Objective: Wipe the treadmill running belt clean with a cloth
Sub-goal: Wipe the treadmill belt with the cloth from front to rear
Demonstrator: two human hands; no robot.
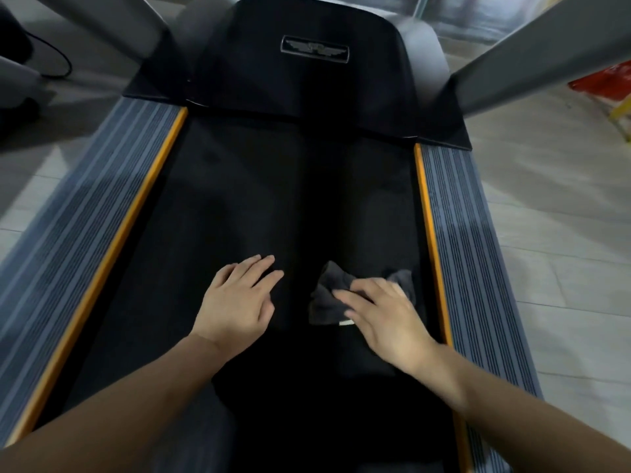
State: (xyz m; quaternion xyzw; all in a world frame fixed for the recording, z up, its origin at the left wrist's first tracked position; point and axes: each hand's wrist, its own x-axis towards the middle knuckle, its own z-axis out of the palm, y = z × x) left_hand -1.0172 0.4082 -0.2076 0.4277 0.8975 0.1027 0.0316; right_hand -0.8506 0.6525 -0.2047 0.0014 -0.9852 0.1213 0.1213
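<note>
The black running belt [239,186] runs up the middle of the view between two orange strips. A crumpled dark grey cloth [327,298] lies on the belt right of centre, near the right orange strip. My right hand [386,319] rests flat on top of the cloth, fingers spread and pressing it onto the belt. My left hand [235,302] lies flat on the bare belt just left of centre, fingers apart, holding nothing. A gap of belt separates the two hands.
Ribbed grey side rails [467,254] flank the belt, with a left orange strip [112,240]. The black motor cover [307,63] sits ahead. Grey uprights [532,52] rise at both sides. Red and yellow items [611,87] sit on the tiled floor at right.
</note>
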